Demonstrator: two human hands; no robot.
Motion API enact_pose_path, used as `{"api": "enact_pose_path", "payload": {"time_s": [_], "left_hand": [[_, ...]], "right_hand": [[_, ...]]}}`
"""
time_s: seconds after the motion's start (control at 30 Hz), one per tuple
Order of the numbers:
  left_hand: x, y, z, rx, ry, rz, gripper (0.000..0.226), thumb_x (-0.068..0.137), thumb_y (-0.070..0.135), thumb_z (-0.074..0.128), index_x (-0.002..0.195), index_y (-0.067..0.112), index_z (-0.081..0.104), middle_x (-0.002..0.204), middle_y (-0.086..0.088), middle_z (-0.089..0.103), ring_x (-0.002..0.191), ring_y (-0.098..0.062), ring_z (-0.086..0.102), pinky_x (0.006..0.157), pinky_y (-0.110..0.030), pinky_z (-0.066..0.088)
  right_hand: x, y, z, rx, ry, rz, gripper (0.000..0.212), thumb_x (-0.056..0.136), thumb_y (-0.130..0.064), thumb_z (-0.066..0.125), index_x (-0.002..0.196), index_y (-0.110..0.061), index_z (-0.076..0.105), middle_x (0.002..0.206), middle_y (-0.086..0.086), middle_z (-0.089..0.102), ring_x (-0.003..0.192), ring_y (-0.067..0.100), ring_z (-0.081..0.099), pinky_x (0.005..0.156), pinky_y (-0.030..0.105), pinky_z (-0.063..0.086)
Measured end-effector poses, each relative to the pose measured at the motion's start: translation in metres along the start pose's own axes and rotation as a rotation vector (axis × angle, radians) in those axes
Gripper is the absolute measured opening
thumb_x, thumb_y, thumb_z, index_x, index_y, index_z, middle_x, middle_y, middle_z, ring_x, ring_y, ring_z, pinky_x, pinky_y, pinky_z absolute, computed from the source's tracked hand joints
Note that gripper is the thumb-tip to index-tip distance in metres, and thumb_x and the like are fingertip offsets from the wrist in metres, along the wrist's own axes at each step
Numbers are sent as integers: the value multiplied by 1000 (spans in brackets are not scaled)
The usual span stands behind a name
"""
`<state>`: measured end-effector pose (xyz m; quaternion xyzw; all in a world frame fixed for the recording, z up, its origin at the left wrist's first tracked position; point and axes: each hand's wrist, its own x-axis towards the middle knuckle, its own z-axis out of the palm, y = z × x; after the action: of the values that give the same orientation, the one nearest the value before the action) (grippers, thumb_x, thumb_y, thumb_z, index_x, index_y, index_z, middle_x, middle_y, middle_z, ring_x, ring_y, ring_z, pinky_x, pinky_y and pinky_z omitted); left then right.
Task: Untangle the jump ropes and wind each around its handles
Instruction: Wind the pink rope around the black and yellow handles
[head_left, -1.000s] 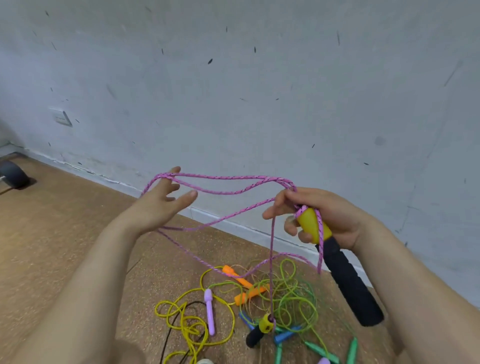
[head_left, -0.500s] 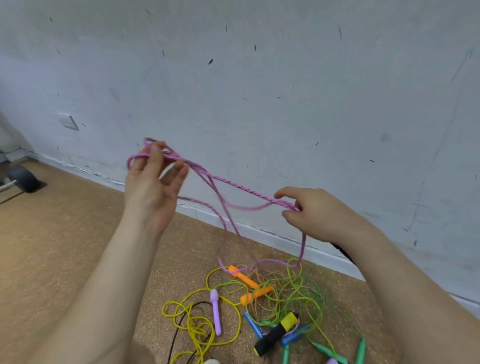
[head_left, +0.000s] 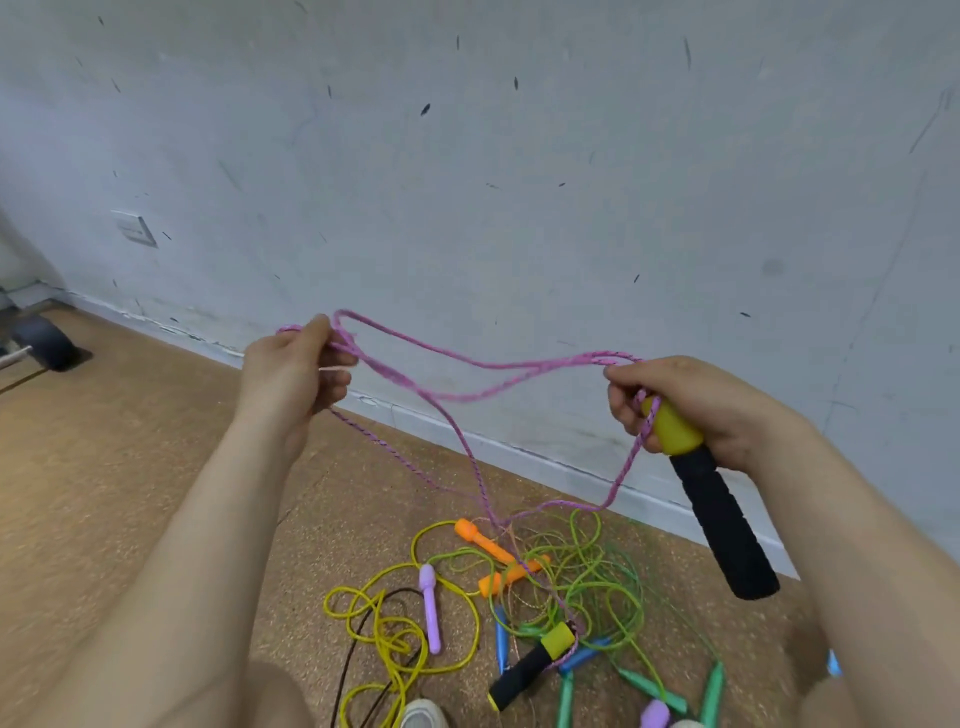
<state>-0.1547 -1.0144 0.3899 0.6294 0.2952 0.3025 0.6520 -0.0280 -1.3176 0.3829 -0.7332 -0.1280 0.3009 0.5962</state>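
At the 9 o'clock edge a dark wheel (head_left: 47, 343) is seen on the cork floor (head_left: 130, 467). The left hand (head_left: 296, 374) is held up with its fingers curled round a loop of the pink jump rope (head_left: 519, 365). From there the rope is strung slackly toward 3 o'clock, and further strands are dropped toward 5 o'clock into a tangle on the floor. In that tangle a yellow rope (head_left: 400, 642), a purple handle (head_left: 430, 613), orange handles (head_left: 485, 543) and a green rope (head_left: 597, 530) are heaped. The pink rope's second handle (head_left: 535, 665) is laid among them, yellow cap toward 1 o'clock, black grip toward 7 o'clock. The right hand (head_left: 691, 400) is closed round the yellow collar of the first handle (head_left: 717, 514), with a rope strand caught under the fingers. The handle's black grip is pointed toward 5 o'clock.
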Motion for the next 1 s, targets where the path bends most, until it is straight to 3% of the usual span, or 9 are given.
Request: {"api": "enact_pose_path", "payload": {"time_s": [0.07, 0.2, 0.37, 0.47, 0.6, 0.73, 0.87, 0.93, 1.0], "left_hand": [[-4, 1, 2, 178, 7, 91, 31, 94, 29, 51, 71, 10, 61, 58, -5, 61, 44, -12, 51, 48, -23, 45], [6, 7, -13, -50, 98, 38, 32, 94, 34, 47, 70, 14, 52, 58, -5, 60, 40, -12, 53, 42, -19, 45], [-9, -4, -12, 1395, -327, 47, 63, 90, 61, 44, 65, 10, 70, 56, -1, 69, 56, -18, 67, 75, -32, 55], [-55, -16, 51, 1006, -777, 279, 40, 85, 55, 59, 85, 17, 72, 78, 2, 73, 78, -15, 68, 79, -37, 53], [-86, -38, 89, 700, -1079, 154, 31, 84, 39, 64, 92, 9, 67, 91, -4, 73, 89, -21, 67, 91, -46, 50], [-63, -25, 68, 592, -935, 34, 24, 97, 17, 52, 81, 4, 65, 81, -15, 71, 76, -23, 66, 74, -37, 53], [-42, 11, 39, 651, -501, 283, 26, 96, 17, 54, 72, 12, 64, 61, -10, 63, 51, -16, 58, 54, -28, 51], [-41, 40, 30, 528, -326, 389, 27, 97, 22, 52, 74, 13, 63, 51, -2, 54, 42, -15, 50, 45, -21, 42], [-48, 75, 33, 365, -330, 460, 26, 98, 22, 49, 79, 15, 64, 49, -1, 46, 42, -15, 41, 43, -20, 33]], "right_hand": [[0, 1, -4, -80, 14, 15, 34, 91, -30, 62, 66, -9, 65, 59, 8, 54, 48, 17, 43, 43, 23, 36], [-1, 7, -8, -351, 95, 121, 37, 96, -28, 57, 71, -3, 69, 60, 9, 52, 50, 18, 38, 49, 24, 32], [-1, 1, 18, 52, -28, 130, 42, 100, -29, 46, 80, -1, 69, 62, 11, 55, 44, 16, 45, 39, 19, 37], [1, -4, 40, 210, -62, 67, 45, 100, -31, 45, 77, 0, 68, 61, 14, 54, 42, 17, 46, 38, 20, 41], [4, -7, 44, 361, -46, 32, 46, 98, -37, 49, 73, -2, 66, 59, 13, 54, 41, 17, 46, 37, 21, 40], [5, -6, 20, 323, 68, 19, 53, 96, -48, 49, 67, -5, 62, 55, 12, 52, 40, 19, 45, 38, 20, 38], [1, 6, -5, -319, 166, 116, 59, 94, -57, 47, 70, -4, 58, 59, 13, 52, 44, 22, 47, 47, 22, 40], [-4, 6, -12, -835, 87, 209, 66, 87, -68, 45, 102, -5, 63, 92, 14, 65, 81, 27, 64, 71, 31, 48], [-9, 3, -3, -1089, -55, 117, 92, 76, -73, 56, 146, -19, 34, 145, 5, 44, 132, 22, 44, 103, 34, 37]]}}
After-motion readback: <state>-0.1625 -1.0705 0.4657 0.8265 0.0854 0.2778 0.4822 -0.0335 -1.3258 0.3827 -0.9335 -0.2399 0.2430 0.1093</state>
